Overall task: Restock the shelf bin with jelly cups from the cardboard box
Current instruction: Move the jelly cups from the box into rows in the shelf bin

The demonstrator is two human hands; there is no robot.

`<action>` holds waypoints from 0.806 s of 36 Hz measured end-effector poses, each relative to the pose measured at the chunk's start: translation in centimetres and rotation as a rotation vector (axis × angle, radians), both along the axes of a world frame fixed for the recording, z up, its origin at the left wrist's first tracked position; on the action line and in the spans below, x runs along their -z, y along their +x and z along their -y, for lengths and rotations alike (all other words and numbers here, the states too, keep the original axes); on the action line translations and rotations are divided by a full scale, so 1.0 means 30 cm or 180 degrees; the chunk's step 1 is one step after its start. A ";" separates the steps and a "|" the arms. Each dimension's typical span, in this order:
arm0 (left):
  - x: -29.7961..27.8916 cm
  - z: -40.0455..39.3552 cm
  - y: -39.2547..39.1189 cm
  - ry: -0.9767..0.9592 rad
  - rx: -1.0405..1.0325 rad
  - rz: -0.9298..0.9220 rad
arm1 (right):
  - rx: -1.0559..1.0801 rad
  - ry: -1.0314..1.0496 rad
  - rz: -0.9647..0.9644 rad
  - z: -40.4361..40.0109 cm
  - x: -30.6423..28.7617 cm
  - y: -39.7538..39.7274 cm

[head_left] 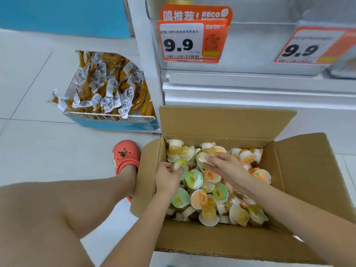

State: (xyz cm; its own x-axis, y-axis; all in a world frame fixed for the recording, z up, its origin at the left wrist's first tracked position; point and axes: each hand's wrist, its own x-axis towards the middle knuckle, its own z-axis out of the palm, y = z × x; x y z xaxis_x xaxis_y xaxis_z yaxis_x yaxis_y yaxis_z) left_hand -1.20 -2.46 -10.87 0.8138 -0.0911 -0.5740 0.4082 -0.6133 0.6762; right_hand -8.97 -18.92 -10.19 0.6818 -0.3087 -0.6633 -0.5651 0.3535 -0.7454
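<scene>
Cardboard box [227, 124] sits open on the floor below the shelf, jelly cups [210, 191] heaped inside. Your left hand [167, 177] fingers curl round one cup; your right hand [221, 162] grips several. Gather firmly, lift together.

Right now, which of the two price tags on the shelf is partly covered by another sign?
The left price tag: the orange recommendation sign overlaps its top edge. The right price tag has no sign over it.
</scene>
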 end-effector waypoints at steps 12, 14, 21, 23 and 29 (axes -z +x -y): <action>-0.657 0.236 0.061 -0.1783 0.0799 -0.1340 | -0.0768 -0.1505 0.1570 0.170 -0.640 0.004; -0.721 0.255 0.058 -0.2156 0.0953 -0.1565 | -0.0773 -0.1597 0.1740 0.180 -0.689 -0.019; -0.796 0.275 0.051 -0.3388 0.0772 -0.2123 | -0.0873 -0.1639 0.2081 0.201 -0.794 -0.040; -0.799 0.283 0.049 -0.3551 0.0665 -0.2115 | -0.0950 -0.1681 0.2111 0.214 -0.815 -0.042; -0.784 0.265 0.047 -0.3602 0.0706 -0.2344 | -0.1349 -0.1788 0.2028 0.212 -0.826 -0.046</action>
State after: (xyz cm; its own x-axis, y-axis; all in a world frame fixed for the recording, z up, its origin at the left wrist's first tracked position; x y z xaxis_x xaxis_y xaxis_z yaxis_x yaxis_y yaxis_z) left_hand 0.20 -10.43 12.64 0.2622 -0.8830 -0.3892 0.8549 0.0254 0.5182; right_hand -10.37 -25.27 14.58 0.9926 -0.1135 0.0426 0.0076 -0.2919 -0.9564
